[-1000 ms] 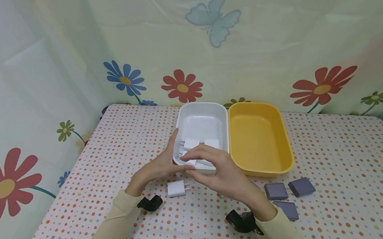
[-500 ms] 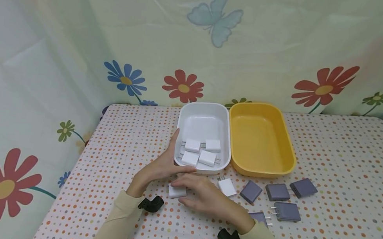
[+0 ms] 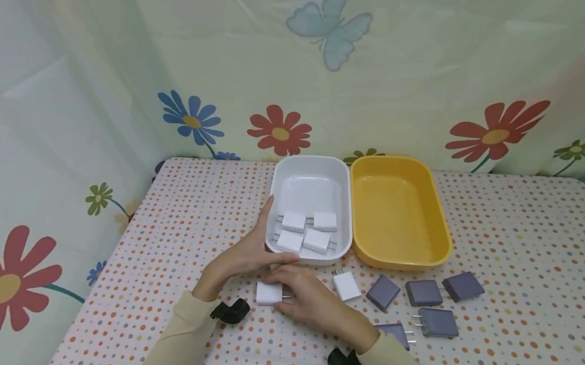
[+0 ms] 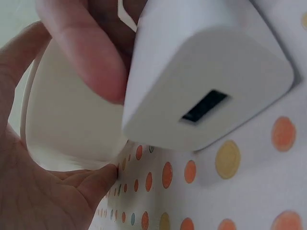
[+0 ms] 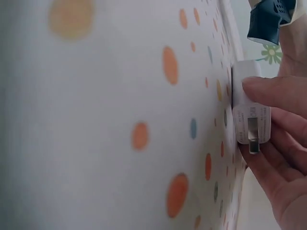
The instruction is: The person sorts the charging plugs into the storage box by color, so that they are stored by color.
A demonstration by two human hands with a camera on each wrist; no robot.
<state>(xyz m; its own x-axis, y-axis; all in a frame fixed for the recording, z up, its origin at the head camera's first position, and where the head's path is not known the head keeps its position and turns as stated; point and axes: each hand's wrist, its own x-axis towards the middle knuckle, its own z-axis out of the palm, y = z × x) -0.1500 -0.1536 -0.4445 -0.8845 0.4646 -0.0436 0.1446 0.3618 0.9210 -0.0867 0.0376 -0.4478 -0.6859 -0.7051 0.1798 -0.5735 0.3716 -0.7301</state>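
My left hand [image 3: 242,255] rests against the near left corner of a white tray [image 3: 312,161], one finger straight along its side wall and the thumb along its front. Several white charger plugs [image 3: 294,222] lie in the near half of that tray. Just in front of it, my right hand [image 3: 309,296] pinches another white charger plug [image 3: 269,294] lying on the table, thumb on one side and fingers on the other in the right wrist view. Its USB port [image 4: 206,105] faces the left wrist camera. One more white plug [image 3: 347,285] lies beyond the right hand.
A yellow tray [image 3: 397,218] stands against the white tray's right side. Several purple-grey charger plugs [image 3: 424,292] are scattered on the dotted tablecloth [image 3: 525,281] in front of it; one is partly hidden by the right sleeve. A flowered curtain [image 3: 222,36] hangs behind.
My right hand has moved from above the white tray back toward me, down to the plug on the table, and now pinches it. The left hand keeps its place at the tray.
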